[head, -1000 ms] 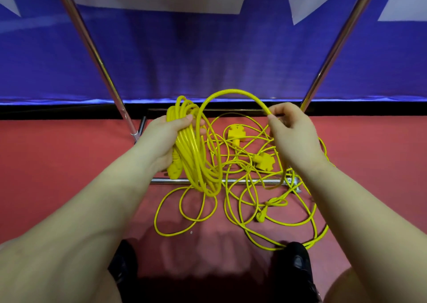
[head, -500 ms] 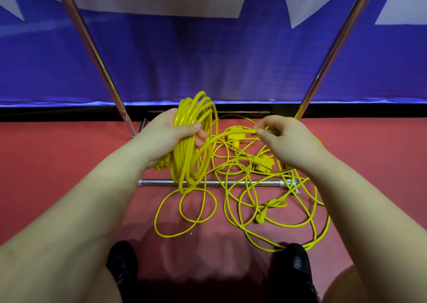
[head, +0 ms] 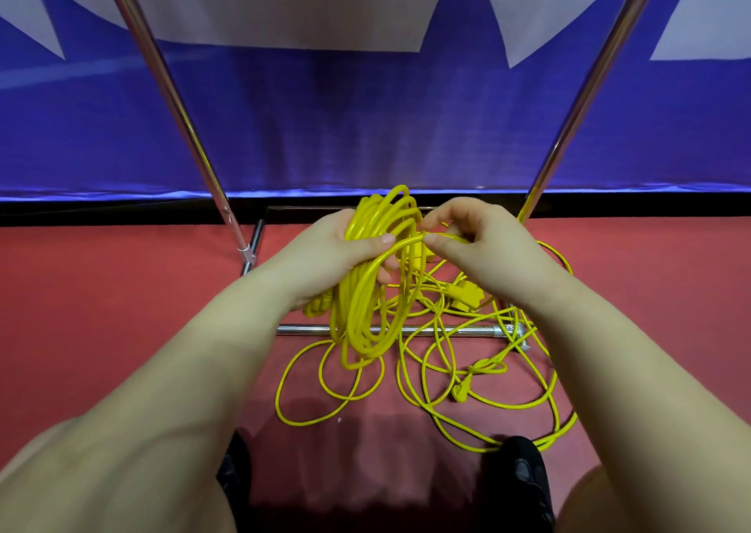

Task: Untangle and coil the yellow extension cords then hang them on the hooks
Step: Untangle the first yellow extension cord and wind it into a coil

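My left hand (head: 345, 248) grips a coil of yellow extension cord (head: 365, 309) whose loops hang down below the fist. My right hand (head: 475, 244) pinches one strand of the same cord right beside the coil's top. Below and to the right, a tangle of loose yellow cord (head: 467, 370) lies on the red floor, with a yellow socket block (head: 467, 295) and a yellow plug (head: 461, 392) in it. No hooks are in view.
A metal rack stands over the tangle: its left pole (head: 162, 81) and right pole (head: 593, 81) slant upward, and a low crossbar (head: 447, 331) lies across the floor. A blue banner (head: 365, 126) hangs behind. My black shoes (head: 524, 475) are near the bottom edge.
My right hand has moved left with its strand, from well apart to right beside the coil in my left hand. The arched loop between the hands has closed onto the coil.
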`<move>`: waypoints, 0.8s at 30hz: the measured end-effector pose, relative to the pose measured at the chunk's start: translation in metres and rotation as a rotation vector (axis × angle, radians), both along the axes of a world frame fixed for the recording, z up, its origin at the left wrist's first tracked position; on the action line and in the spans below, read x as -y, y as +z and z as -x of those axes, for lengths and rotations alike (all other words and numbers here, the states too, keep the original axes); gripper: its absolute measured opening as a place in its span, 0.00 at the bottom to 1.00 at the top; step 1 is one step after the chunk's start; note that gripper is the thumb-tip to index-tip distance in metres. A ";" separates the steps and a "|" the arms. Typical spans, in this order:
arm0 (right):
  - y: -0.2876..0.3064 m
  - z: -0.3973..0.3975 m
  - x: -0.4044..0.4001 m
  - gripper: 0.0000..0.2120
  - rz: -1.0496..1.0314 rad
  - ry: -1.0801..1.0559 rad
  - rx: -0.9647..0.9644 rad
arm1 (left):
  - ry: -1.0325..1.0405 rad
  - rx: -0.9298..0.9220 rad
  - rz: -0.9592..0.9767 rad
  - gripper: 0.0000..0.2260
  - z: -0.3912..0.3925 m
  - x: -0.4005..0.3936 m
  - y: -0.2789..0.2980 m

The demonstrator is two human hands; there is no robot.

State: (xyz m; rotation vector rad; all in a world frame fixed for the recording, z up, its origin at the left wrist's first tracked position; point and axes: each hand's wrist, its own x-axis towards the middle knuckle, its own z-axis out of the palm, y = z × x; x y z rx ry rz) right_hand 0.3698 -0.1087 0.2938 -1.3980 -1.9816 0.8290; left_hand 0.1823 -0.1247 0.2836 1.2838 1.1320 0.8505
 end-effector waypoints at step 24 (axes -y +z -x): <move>-0.040 0.007 -0.006 0.09 0.330 0.033 0.633 | 0.480 0.530 0.086 0.09 0.008 -0.014 0.004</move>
